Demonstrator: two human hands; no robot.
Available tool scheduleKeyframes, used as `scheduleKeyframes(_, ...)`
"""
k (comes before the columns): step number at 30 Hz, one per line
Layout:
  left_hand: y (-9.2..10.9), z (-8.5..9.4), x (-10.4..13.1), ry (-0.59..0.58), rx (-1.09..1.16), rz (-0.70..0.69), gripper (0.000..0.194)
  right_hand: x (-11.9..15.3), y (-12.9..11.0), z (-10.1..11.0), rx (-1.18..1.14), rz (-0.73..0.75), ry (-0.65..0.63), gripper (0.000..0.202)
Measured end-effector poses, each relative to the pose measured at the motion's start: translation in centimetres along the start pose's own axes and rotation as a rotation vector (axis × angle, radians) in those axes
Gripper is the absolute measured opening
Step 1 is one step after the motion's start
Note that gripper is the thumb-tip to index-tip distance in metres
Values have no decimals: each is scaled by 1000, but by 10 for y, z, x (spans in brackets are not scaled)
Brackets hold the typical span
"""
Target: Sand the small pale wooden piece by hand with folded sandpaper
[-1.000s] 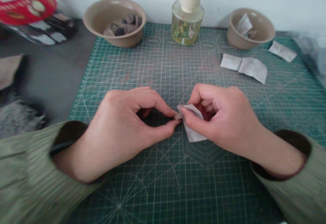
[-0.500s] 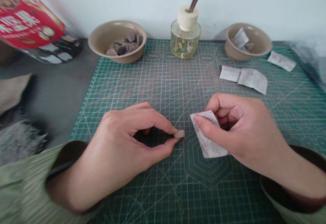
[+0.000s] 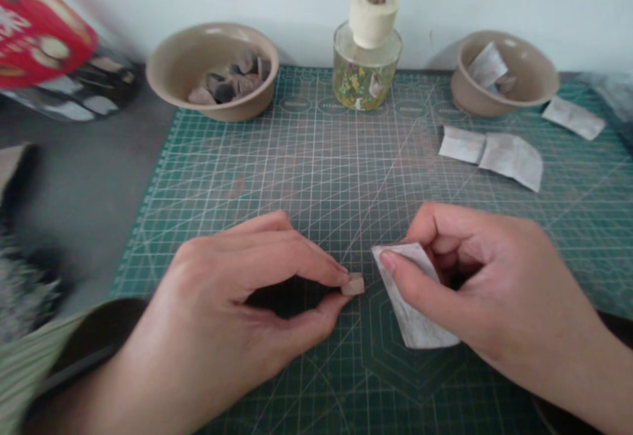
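Between the thumb and forefinger of my left hand (image 3: 252, 296) is a small pale stone piece (image 3: 353, 284), its end sticking out to the right. My right hand (image 3: 475, 277) pinches a folded whitish sheet (image 3: 413, 310) with the thumb on top and the fingers curled beneath. A narrow gap separates the stone from the sheet. Both hands are above a green cutting mat (image 3: 316, 178) with white grid lines.
At the back left, a tan bowl (image 3: 168, 72) holds several stones. A glass diffuser (image 3: 366, 69) stands at the back middle. Another tan bowl (image 3: 529, 66) at the right has sheet pieces in it, with more sheet pieces (image 3: 512, 158) nearby. A red-labelled container (image 3: 44, 39) is far left.
The view has come closer, so the bowls and hands look larger and spread apart. Both hands appear slightly lower in the picture, with the same stone and sheet still held.
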State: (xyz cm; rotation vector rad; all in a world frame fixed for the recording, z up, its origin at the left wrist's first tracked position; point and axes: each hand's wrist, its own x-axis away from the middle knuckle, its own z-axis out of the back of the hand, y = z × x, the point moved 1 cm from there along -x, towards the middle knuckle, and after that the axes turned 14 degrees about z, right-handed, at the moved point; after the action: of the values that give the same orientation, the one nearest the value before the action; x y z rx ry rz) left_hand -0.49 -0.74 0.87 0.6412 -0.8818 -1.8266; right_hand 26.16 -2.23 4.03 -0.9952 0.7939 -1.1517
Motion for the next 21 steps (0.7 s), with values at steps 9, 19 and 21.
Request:
scheduleKeyframes(9,0,-1,3,5,14,4,20,0,2,-1,41,43,-16,35)
scheduleKeyframes(19,-3,-1,4,8,18,9,19,3,3,0,57,63,-4,34)
scheduleKeyframes(21,-4,-1,4,11,17,8,19,4,4,-1,58,56,-13,33)
